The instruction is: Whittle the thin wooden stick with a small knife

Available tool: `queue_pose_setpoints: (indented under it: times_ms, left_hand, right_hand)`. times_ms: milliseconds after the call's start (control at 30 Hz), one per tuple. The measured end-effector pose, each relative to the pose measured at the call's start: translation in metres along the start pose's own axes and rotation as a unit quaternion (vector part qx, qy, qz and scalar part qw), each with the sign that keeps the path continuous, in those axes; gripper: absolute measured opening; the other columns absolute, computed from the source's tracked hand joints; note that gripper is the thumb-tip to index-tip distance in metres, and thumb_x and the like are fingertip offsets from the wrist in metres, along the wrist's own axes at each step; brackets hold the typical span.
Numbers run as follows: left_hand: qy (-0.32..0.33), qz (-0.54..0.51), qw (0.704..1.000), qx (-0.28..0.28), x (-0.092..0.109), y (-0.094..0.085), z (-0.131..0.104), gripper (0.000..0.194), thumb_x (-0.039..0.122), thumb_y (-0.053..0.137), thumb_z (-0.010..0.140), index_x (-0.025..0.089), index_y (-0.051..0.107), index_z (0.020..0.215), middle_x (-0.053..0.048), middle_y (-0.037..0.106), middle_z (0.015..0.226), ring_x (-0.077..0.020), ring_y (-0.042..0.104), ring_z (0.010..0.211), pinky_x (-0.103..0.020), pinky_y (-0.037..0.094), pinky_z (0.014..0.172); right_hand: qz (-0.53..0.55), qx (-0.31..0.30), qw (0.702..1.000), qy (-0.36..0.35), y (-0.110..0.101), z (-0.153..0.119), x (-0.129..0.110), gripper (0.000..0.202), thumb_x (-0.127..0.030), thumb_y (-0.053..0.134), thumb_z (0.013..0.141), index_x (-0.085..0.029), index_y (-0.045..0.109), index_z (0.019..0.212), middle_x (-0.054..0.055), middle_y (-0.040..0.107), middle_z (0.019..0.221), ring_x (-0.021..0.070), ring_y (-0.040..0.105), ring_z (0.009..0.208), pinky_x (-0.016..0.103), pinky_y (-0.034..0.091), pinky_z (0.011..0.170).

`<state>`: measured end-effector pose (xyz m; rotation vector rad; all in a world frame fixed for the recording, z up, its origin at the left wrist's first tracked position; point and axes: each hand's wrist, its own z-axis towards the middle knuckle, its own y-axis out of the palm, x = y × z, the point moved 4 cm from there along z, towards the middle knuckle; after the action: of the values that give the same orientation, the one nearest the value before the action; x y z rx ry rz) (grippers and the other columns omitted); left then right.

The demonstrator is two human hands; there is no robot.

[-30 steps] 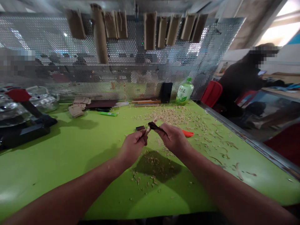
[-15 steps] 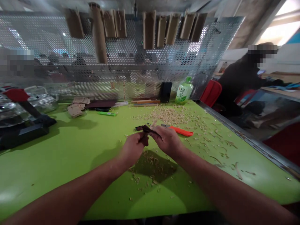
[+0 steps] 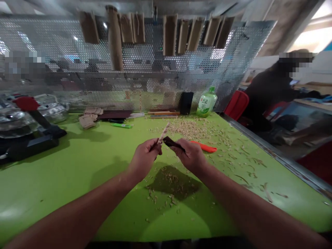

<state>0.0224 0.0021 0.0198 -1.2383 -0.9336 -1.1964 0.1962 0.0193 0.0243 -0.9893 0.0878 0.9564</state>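
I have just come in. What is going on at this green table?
A person's left hand holds a thin, pale stick, tip up. The right hand grips a small, dark, flat tool, its end close to the stick; contact is unclear. Pale, curled shavings lie scattered on the bright green tabletop. A ridged orange-red handle lies beyond the right hand.

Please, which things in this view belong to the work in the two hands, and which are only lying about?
Seem in use:
pale stick, in the left hand
dark tool, in the right hand
pale shavings, probably from this work

Seem only lying about:
orange handle, beyond the right hand
green-capped bottle
flat bright green item
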Motion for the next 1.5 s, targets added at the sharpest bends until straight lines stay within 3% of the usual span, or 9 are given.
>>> queue_pose_setpoints:
  times_ms: [267,500,600,700,900,1033,1233,1367,1500]
  left_hand:
    - [-0.021,0.102,0.995,0.007,0.000,0.013,-0.004,0.021,0.024,0.050,0.082,0.017,0.054,0.063,0.004,0.042,0.052,-0.0085,0.034,0.047,-0.022,0.024,0.047]
    - [-0.043,-0.085,0.995,-0.014,0.006,-0.003,-0.002,0.020,0.037,0.059,0.081,0.017,0.061,0.084,0.005,0.045,0.060,-0.0042,0.026,0.042,-0.019,0.017,0.040]
    - [-0.060,-0.096,0.993,-0.018,0.004,-0.006,0.000,0.022,0.039,0.060,0.081,0.017,0.060,0.081,0.007,0.040,0.054,-0.0044,0.025,0.040,-0.019,0.016,0.039]
    - [-0.063,-0.077,0.995,-0.023,0.001,0.002,-0.001,0.024,0.040,0.058,0.083,0.018,0.058,0.074,0.009,0.032,0.048,-0.0054,0.024,0.039,-0.020,0.016,0.039]
    - [-0.042,0.048,0.998,-0.025,0.004,0.020,-0.008,0.021,0.025,0.052,0.083,0.016,0.056,0.064,0.006,0.037,0.048,-0.0058,0.030,0.041,-0.020,0.020,0.042]
    - [-0.055,-0.016,0.998,-0.016,0.006,0.009,-0.007,0.023,0.034,0.054,0.085,0.017,0.057,0.069,0.008,0.033,0.048,-0.0054,0.026,0.040,-0.020,0.018,0.040]
    - [-0.041,-0.117,0.992,0.008,0.007,-0.007,0.000,0.020,0.035,0.061,0.081,0.017,0.061,0.089,0.003,0.052,0.069,-0.0034,0.028,0.042,-0.019,0.017,0.038]
    - [-0.049,-0.074,0.996,-0.007,0.000,0.002,0.000,0.022,0.038,0.057,0.082,0.017,0.060,0.078,0.006,0.044,0.058,-0.0049,0.026,0.042,-0.020,0.018,0.040]
    - [-0.023,0.045,0.999,-0.010,-0.001,0.014,-0.005,0.021,0.027,0.052,0.083,0.017,0.055,0.065,0.006,0.037,0.051,-0.0072,0.031,0.045,-0.021,0.022,0.045]
  right_hand:
    - [-0.066,-0.032,0.997,-0.032,0.010,0.003,-0.014,0.032,-0.038,0.041,0.096,-0.020,0.050,0.071,-0.001,0.047,0.058,0.0110,0.035,0.051,0.027,0.020,0.052]
    - [-0.068,-0.006,0.998,-0.007,-0.003,0.000,-0.001,0.034,-0.040,0.044,0.094,-0.020,0.047,0.067,-0.003,0.043,0.055,0.0101,0.034,0.049,0.026,0.020,0.051]
    - [-0.023,0.017,1.000,-0.003,-0.006,-0.001,0.001,0.034,-0.042,0.046,0.093,-0.020,0.047,0.067,-0.003,0.044,0.055,0.0096,0.037,0.050,0.025,0.024,0.051]
    - [0.010,0.015,1.000,0.005,-0.001,0.000,-0.003,0.034,-0.043,0.048,0.092,-0.020,0.047,0.066,-0.004,0.044,0.055,0.0094,0.037,0.051,0.024,0.025,0.050]
    - [0.000,0.016,0.999,0.029,0.008,0.003,-0.012,0.027,-0.037,0.049,0.092,-0.020,0.047,0.070,-0.002,0.047,0.059,0.0105,0.038,0.054,0.024,0.025,0.052]
    - [-0.001,0.005,0.999,0.044,0.003,0.003,-0.002,0.031,-0.039,0.051,0.090,-0.021,0.043,0.066,-0.004,0.044,0.056,0.0097,0.035,0.051,0.024,0.023,0.050]
    - [0.156,0.028,0.978,0.134,-0.005,0.004,0.010,0.034,-0.043,0.054,0.087,-0.021,0.042,0.064,-0.005,0.044,0.052,0.0089,0.039,0.047,0.022,0.028,0.045]
    - [0.246,-0.031,0.958,0.141,0.009,0.005,-0.001,0.029,-0.044,0.054,0.086,-0.021,0.046,0.071,-0.006,0.046,0.052,0.0087,0.039,0.045,0.022,0.030,0.044]
    - [0.161,0.003,0.979,0.127,0.013,0.008,-0.008,0.029,-0.039,0.055,0.086,-0.021,0.045,0.066,-0.004,0.045,0.055,0.0097,0.040,0.052,0.023,0.028,0.049]
